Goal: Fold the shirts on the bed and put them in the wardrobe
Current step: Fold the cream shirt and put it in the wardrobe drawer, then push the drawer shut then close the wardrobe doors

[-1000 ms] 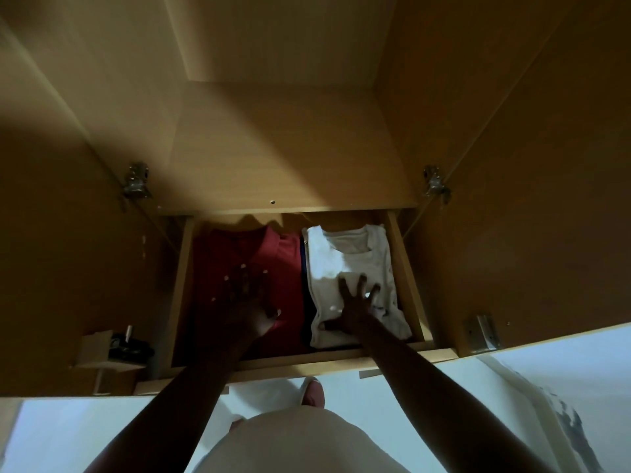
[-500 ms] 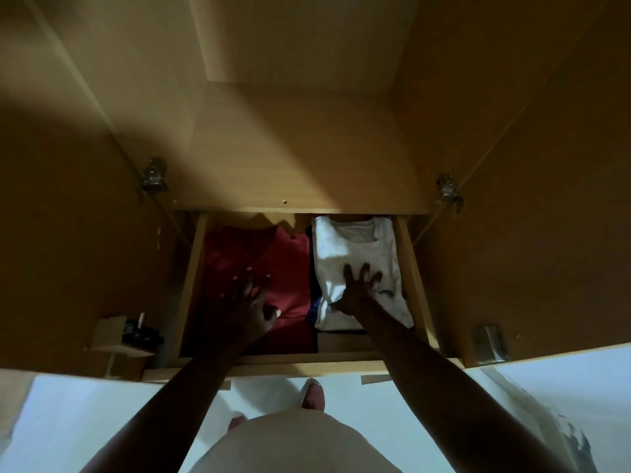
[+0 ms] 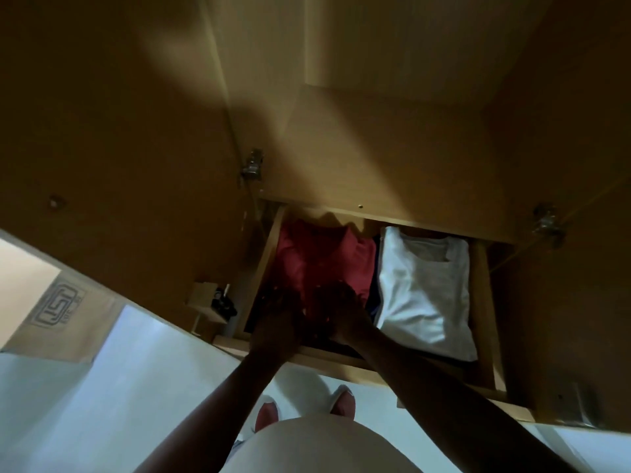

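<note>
An open wooden drawer (image 3: 483,302) in the wardrobe holds two folded shirts side by side. The red shirt (image 3: 321,254) lies on the left and the white shirt (image 3: 423,295) on the right, with a dark garment edge showing between them. My left hand (image 3: 276,315) and my right hand (image 3: 338,308) are both over the near end of the red shirt, close together in deep shadow. Whether their fingers grip the cloth or only rest on it is too dark to tell.
Open wardrobe doors (image 3: 102,165) stand on both sides with metal hinges (image 3: 252,165). A shelf board (image 3: 375,148) overhangs the drawer's back. A small box with dark items (image 3: 215,298) sits left of the drawer. A cardboard box (image 3: 58,312) stands on the white floor at the left.
My right hand left the white shirt and moved left onto the red shirt beside my left hand. The view swung right and tilted.
</note>
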